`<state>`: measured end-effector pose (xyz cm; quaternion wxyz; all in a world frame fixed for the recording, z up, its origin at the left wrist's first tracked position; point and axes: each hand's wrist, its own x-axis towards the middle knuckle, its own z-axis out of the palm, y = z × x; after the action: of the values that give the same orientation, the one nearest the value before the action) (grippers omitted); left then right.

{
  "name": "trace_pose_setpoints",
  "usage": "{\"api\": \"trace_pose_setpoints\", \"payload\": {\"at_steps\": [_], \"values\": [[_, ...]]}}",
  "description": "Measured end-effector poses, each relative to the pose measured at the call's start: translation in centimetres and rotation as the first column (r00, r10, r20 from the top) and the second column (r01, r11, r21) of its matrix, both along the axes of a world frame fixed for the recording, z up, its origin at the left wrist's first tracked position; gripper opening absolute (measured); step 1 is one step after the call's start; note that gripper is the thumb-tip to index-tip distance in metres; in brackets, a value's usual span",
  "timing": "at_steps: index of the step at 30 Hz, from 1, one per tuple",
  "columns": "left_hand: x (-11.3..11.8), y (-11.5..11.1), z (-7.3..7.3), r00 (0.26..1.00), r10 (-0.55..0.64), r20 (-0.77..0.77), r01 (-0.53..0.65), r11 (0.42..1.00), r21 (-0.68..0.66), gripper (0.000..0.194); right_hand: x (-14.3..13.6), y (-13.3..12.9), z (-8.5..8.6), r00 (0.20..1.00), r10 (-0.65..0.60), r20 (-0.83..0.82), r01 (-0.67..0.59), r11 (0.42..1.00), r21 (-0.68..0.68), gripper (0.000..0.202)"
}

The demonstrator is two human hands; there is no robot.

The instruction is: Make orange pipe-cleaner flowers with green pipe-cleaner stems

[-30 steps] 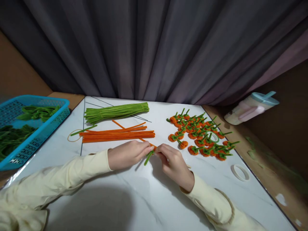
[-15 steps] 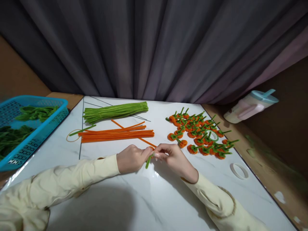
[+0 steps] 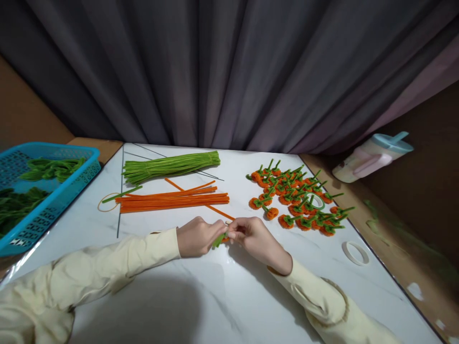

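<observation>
My left hand (image 3: 201, 236) and my right hand (image 3: 258, 241) meet above the front middle of the white table. Both are closed, their fingertips pinching a small pipe-cleaner piece, its green end (image 3: 217, 241) sticking out toward me. A bit of orange shows just under the fingers; the rest is covered. Behind my left hand lies a bundle of orange pipe cleaners (image 3: 172, 203), with a bundle of green pipe cleaners (image 3: 174, 167) farther back. To the right, many small orange pumpkin-like pieces with green stems (image 3: 287, 196) are grouped together.
A blue plastic basket (image 3: 93, 165) with green fuzzy pieces stands at the left. White tape rolls lie among the pumpkins (image 3: 317, 201) and near the right edge (image 3: 355, 253). A lidded tumbler (image 3: 371, 160) stands beyond that edge. Thin dark wires (image 3: 211, 176) lie beneath the green bundle.
The green end between my fingers has changed angle and looks shorter and broader, with orange now visible below it. My hands stay in nearly the same place.
</observation>
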<state>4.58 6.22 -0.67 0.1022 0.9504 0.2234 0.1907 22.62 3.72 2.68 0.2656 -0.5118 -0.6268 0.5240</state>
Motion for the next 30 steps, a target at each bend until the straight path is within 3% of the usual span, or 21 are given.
{"api": "trace_pose_setpoints", "payload": {"at_steps": [3,6,9,12,16,19,22,26,30], "values": [[0.0,0.6,-0.1,0.987,0.146,0.059,-0.121,0.944,-0.308,0.020,0.0,0.4,-1.0,0.998,-0.031,-0.049,0.034,0.998,0.060,0.012],[0.1,1.1,0.1,0.964,0.246,0.104,-0.163,0.850,-0.501,0.024,-0.1,0.4,-1.9,0.993,-0.111,-0.028,0.114,0.946,0.302,0.008],[0.1,1.2,0.1,0.949,0.282,0.140,-0.156,0.809,-0.567,0.026,-0.1,0.0,-2.6,0.994,-0.111,0.017,0.081,0.817,0.571,0.008],[0.2,1.3,0.1,0.942,0.292,0.166,-0.145,0.800,-0.583,0.026,0.1,-0.4,-3.4,0.987,-0.079,0.138,-0.051,0.662,0.748,0.020],[0.1,1.4,0.1,0.940,0.294,0.174,-0.137,0.790,-0.597,0.026,0.4,-0.4,-4.0,0.920,-0.151,0.361,-0.255,0.467,0.846,0.030],[0.1,1.5,0.0,0.942,0.290,0.170,-0.128,0.778,-0.616,0.026,0.5,-0.3,-4.0,0.884,-0.184,0.430,-0.342,0.373,0.862,0.030],[0.0,1.6,-0.1,0.945,0.277,0.173,-0.101,0.751,-0.653,0.027,0.6,-0.2,-3.9,0.870,-0.190,0.456,-0.379,0.336,0.862,0.029],[0.1,1.6,-0.1,0.930,0.303,0.206,-0.057,0.674,-0.736,0.028,0.6,-0.1,-3.9,0.881,-0.163,0.443,-0.370,0.345,0.863,0.028],[0.2,1.7,0.1,0.904,0.350,0.246,0.049,0.488,-0.872,0.027,0.6,0.1,-3.9,0.901,-0.149,0.407,-0.339,0.343,0.876,0.028]]}}
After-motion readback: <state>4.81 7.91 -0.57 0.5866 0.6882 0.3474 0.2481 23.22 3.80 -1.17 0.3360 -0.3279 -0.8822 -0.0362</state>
